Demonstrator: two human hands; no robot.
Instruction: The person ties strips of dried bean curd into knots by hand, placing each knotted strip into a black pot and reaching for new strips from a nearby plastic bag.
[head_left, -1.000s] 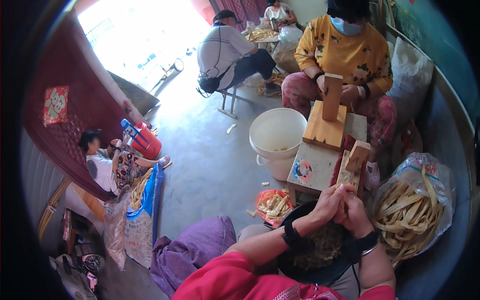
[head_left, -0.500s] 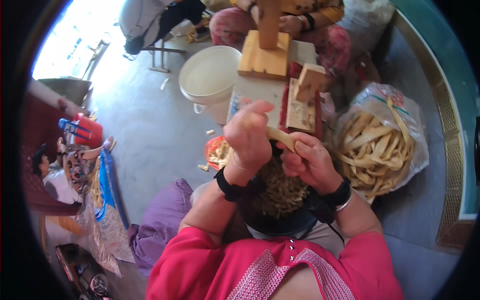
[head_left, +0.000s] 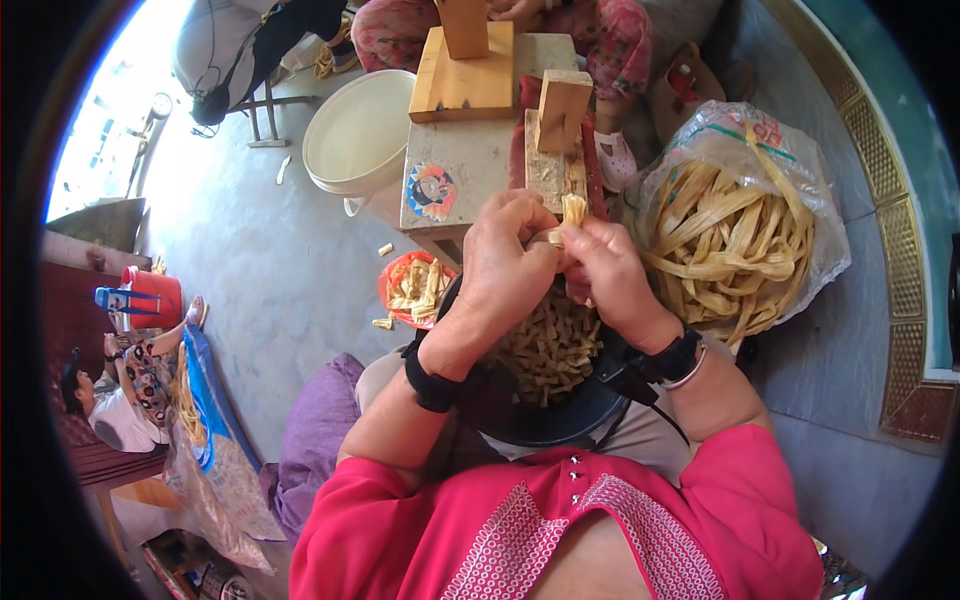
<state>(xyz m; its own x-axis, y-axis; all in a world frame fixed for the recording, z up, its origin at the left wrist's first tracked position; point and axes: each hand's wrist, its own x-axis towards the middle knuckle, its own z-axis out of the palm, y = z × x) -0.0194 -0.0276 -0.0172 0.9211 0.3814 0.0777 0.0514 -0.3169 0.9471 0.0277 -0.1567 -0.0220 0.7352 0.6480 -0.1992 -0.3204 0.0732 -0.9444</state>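
Both hands meet above a dark bucket that rests between my knees. A pale yellow strip, like a dried plant fibre, is gathered into a short folded bundle whose frayed end points up. My left hand pinches one side of it, with the fingers curled. Thumb and fingers of my right hand grip the other side. The fingers partly hide the fold. Below them, many short folded pieces of the same pale material lie in the bucket.
On the right, a clear plastic bag holds long pale strips. Ahead stands a low bench with wooden blocks. A white bucket and red bag of pieces are to the left. Other people sit nearby.
My hands have come closer together and lower. The strip, stretched between them before, is now folded into a short bundle. The view has shifted, so the bench appears farther left.
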